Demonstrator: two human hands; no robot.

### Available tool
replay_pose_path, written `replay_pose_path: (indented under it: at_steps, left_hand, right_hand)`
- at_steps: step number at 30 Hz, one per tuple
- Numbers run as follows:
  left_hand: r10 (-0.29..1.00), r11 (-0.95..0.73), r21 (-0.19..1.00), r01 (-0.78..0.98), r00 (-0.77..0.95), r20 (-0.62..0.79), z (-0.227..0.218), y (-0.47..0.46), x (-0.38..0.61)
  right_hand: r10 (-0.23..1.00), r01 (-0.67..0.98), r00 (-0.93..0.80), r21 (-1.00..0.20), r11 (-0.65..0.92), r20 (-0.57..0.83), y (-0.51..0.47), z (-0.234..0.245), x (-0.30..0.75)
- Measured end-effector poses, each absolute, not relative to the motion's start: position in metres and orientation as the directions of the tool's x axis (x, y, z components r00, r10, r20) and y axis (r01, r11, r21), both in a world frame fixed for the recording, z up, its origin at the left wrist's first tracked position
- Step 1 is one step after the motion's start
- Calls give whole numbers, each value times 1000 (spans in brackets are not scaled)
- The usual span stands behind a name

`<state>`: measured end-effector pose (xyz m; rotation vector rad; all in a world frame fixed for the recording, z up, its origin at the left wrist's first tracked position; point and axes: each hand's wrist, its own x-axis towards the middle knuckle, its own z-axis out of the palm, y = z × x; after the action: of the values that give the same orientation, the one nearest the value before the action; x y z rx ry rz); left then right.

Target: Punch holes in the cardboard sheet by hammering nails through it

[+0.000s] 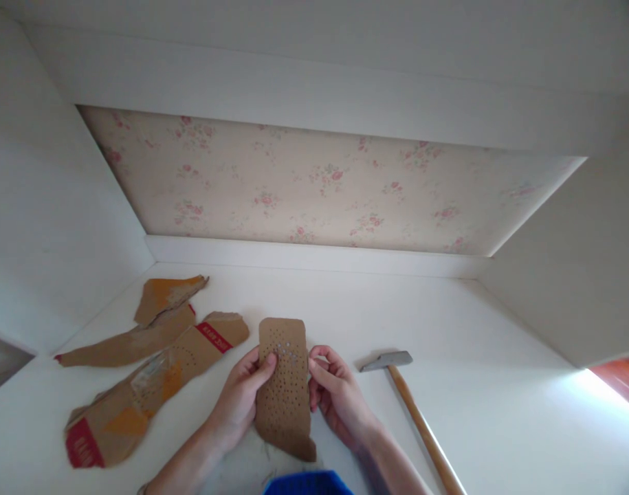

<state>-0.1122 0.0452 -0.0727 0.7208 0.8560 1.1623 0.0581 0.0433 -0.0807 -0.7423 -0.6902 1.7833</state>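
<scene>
A brown cardboard strip [286, 392] full of small punched holes is held up over the white surface [500, 385] at the bottom middle of the head view. My left hand [240, 402] grips its left edge, thumb pressed on the front near several small nail heads at the top. My right hand [335, 395] pinches the right edge with curled fingers. A hammer [414, 412] with a wooden handle and grey head lies flat just right of my right hand, untouched.
Torn cardboard pieces [149, 371] with red and orange print lie to the left on the white surface. White side walls and a floral-papered back panel [319, 185] enclose the space. A blue object [309, 483] shows at the bottom edge.
</scene>
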Motion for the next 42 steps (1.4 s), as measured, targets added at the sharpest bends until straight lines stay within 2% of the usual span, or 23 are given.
replay_pose_path:
  at_steps: [4, 13, 23, 33, 38, 42]
  left_hand:
    - [961, 277, 770, -576, 178, -212, -75, 46, -114]
    - [922, 356, 754, -552, 339, -186, -77, 41, -108]
    - [927, 245, 898, -364, 358, -108, -85, 40, -103]
    - [913, 298, 892, -339, 373, -163, -80, 36, -103]
    - [902, 255, 944, -208, 402, -155, -74, 32, -100]
    - [910, 233, 956, -176, 385, -151, -76, 29, -98]
  right_hand:
    - [930, -558, -309, -753, -348, -201, 42, -76, 60]
    - [902, -550, -397, -744, -380, -167, 37, -67, 60]
    - [931, -601, -320, -723, -342, -175, 45, -76, 69]
    - [896, -578, -410, -710, -402, -173, 45, -69, 68]
    - [890, -558, -398, -710, -428, -224, 51, -75, 69]
    - [883, -555, -394, -701, -448, -253, 52, -79, 70]
